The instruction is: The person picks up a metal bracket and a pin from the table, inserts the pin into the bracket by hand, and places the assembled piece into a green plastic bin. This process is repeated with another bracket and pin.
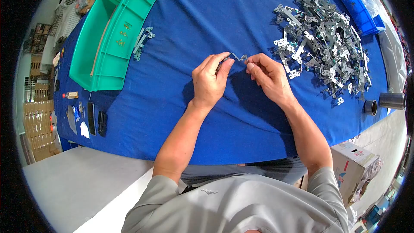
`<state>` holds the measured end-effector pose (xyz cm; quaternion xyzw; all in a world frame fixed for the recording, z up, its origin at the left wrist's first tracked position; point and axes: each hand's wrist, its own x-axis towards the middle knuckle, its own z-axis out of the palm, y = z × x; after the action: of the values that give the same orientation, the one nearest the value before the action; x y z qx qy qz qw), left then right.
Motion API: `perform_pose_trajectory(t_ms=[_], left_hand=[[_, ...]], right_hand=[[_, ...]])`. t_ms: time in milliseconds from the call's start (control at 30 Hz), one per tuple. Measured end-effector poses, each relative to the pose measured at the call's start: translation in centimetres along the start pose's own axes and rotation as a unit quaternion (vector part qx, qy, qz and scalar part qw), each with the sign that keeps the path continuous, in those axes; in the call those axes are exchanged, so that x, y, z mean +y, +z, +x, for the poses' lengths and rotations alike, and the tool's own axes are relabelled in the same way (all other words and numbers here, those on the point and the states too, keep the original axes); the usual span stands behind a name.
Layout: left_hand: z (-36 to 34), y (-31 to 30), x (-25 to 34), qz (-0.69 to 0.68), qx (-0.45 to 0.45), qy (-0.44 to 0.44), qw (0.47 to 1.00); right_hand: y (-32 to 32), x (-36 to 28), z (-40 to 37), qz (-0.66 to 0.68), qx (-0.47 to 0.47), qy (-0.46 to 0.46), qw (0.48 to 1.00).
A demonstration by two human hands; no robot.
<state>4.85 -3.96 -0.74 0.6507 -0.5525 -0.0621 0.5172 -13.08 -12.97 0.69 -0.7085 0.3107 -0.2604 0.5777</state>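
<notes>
While you hold one bent metal bracket [238, 57] up over the cloth, the step in hand looks like close two-handed handling of a single piece; whether you are adjusting or checking it, I cannot tell. Your left hand [208, 79] pinches one end between thumb and forefinger, with hardly any gap. Your right hand [270, 79] pinches the other end just as tightly, so the thin middle bridges the space between your fingertips. Judging by how slim it looks, the next move calls for light, even pressure from both sides.

To your right, a loose heap of metal brackets [323, 45] spreads near a blue plastic bin [347, 1], with two dark tubes [391, 100] by the table's edge. To your left, a small group of brackets [142, 43] lies beside a green plastic bin [143, 1], and a small red-capped bottle [72, 95] sits farther out. All this rests on a creased blue tablecloth [224, 140]. Beyond it, you have a pale bench top [86, 174] at lower left and a cardboard box [351, 159] at lower right.
</notes>
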Motion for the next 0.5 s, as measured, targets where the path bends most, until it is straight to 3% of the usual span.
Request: perform_pose_trajectory(t_ms=[233, 500], left_hand=[[0.08, -0.05, 0.32, -0.012, -0.002, -0.003, 1.0], [0.27, -0.24, 0.76, -0.001, 0.002, 0.026, 1.0]], right_hand=[[0.17, -0.05, -0.01, 0.007, 0.012, -0.014, 1.0], [0.18, 0.32, 0.04, -0.084, 0.045, -0.054, 0.994]])
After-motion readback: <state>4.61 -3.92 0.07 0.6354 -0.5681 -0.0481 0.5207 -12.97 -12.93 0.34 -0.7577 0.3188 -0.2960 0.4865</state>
